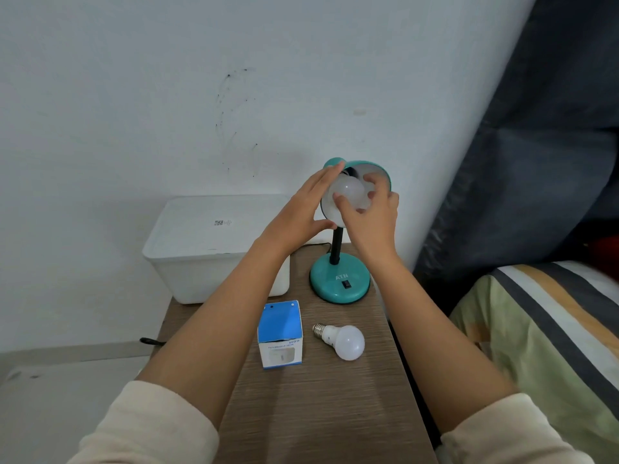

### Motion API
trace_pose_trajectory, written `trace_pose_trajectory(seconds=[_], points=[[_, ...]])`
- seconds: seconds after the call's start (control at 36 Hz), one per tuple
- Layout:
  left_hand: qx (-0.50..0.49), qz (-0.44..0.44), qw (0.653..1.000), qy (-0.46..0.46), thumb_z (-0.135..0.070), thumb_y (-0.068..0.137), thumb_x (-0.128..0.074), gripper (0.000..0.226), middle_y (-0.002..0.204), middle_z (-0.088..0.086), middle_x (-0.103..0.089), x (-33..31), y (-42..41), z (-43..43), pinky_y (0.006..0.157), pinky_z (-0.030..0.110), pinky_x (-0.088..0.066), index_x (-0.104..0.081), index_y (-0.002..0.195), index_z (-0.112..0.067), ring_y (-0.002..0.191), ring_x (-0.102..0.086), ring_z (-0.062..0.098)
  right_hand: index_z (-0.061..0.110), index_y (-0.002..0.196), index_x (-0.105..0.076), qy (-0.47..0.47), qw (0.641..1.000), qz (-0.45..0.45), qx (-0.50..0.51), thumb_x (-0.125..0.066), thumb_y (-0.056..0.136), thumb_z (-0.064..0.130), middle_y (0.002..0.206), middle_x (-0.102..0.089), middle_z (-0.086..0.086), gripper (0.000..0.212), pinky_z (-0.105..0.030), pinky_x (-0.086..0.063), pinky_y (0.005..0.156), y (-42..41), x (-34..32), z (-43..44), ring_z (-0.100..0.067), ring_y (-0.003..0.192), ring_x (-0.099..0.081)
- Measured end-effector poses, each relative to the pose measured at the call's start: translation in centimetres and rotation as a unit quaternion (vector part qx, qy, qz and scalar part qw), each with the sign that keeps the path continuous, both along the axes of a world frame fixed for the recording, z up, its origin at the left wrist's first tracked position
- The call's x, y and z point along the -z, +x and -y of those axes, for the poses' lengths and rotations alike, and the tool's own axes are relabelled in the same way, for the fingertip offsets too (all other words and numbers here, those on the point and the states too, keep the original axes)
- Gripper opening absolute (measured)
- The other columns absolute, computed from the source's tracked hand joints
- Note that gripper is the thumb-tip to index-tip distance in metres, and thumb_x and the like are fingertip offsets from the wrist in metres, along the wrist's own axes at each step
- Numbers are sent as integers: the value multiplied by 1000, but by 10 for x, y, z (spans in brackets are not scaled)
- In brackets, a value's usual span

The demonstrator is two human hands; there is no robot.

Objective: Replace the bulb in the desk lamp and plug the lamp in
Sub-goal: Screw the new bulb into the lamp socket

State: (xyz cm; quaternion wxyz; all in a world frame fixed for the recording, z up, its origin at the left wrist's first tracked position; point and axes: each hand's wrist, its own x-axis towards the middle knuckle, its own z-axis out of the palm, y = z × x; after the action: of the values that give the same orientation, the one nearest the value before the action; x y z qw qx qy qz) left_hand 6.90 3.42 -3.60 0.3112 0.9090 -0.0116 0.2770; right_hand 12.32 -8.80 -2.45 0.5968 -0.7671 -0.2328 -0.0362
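Note:
A teal desk lamp point(340, 279) stands on the wooden table, its shade point(378, 172) tilted toward me. A white bulb point(350, 192) sits inside the shade. My right hand point(371, 212) has its fingers closed around this bulb. My left hand point(301, 209) holds the left side of the shade, fingers on its top and thumb under its rim. A second white bulb point(341, 339) lies on its side on the table, screw base pointing left. Beside it stands a blue and white bulb box point(280, 333). The lamp's black cord point(315, 245) runs left behind the base.
A white lidded plastic bin point(207, 249) stands at the table's back left against the wall. A bed with a striped cover point(542, 329) lies close on the right. A dark curtain point(536, 162) hangs behind it. A black strap point(150, 341) pokes out at the table's left edge.

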Motion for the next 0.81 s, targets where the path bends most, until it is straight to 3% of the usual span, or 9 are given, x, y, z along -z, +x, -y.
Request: trace_pose_trajectory(seconds=[0.08,0.19,0.31,0.36,0.44,0.61,0.67,0.75,0.81], points=[[-2,-3,1000,-5,-4,72,-77,97,152,0,-28,0,-1,-1,113,32,-30,-19,148,-24,139,-25,10,14,114,-50,3,1000,-5,14,-64,85,38,103,-55,-7,40,-24,-48,77,0,0,-2,-18,93,-58],[-5,-8,1000,1,-5,72,-77,98,152,0,-29,-1,-1,-2,112,37,-33,-18,148,-27,139,-27,12,4,103,-51,60,993,-101,26,-58,87,45,83,-60,-1,44,-8,-44,52,7,-5,-4,-20,75,-71],[-2,-10,1000,-4,-4,72,-77,99,151,0,-29,-1,-1,-2,111,37,-34,-18,148,-27,138,-27,11,16,114,-47,49,995,-86,14,-66,80,43,103,-58,-4,48,-28,-52,83,9,0,-6,-27,99,-64],[2,-9,1000,-3,-4,72,-77,98,151,0,-29,-1,-1,-2,111,37,-34,-18,148,-27,138,-28,11,19,120,-44,19,999,-39,9,-73,74,36,115,-53,-6,57,-17,-48,77,7,3,-4,-21,101,-58],[2,-8,1000,-6,-4,73,-77,98,152,0,-29,0,-1,-3,113,36,-32,-18,148,-27,139,-27,11,15,118,-49,-5,1000,-10,-2,-76,73,30,109,-58,-7,56,-4,-42,60,7,4,-2,-11,80,-60],[4,-16,1000,-9,-5,74,-76,96,152,-4,-28,-2,-4,-4,113,32,-31,-18,148,-27,138,-24,4,16,88,-52,26,993,-111,10,-72,75,46,97,-68,-11,39,-28,-52,75,10,2,-6,-23,91,-68],[6,-16,1000,-13,-5,74,-76,96,152,-4,-28,-3,-5,-4,113,32,-31,-19,148,-27,136,-25,2,13,95,-53,18,996,-89,10,-69,79,43,103,-65,-11,37,-23,-48,70,8,1,-6,-21,92,-65],[14,-16,999,-26,-5,74,-76,96,150,-10,-28,-3,-6,-5,114,31,-30,-19,147,-27,137,-25,2,15,128,-44,-8,1000,-9,10,-64,85,34,119,-45,-3,52,-23,-42,80,3,1,-2,-9,88,-53],[19,-16,999,-34,-5,73,-76,95,146,-16,-27,-3,-7,-7,114,29,-29,-20,147,-27,136,-26,0,22,134,-41,-39,998,56,1,-58,88,31,122,-40,-4,49,-27,-44,82,2,3,0,-17,89,-55]])
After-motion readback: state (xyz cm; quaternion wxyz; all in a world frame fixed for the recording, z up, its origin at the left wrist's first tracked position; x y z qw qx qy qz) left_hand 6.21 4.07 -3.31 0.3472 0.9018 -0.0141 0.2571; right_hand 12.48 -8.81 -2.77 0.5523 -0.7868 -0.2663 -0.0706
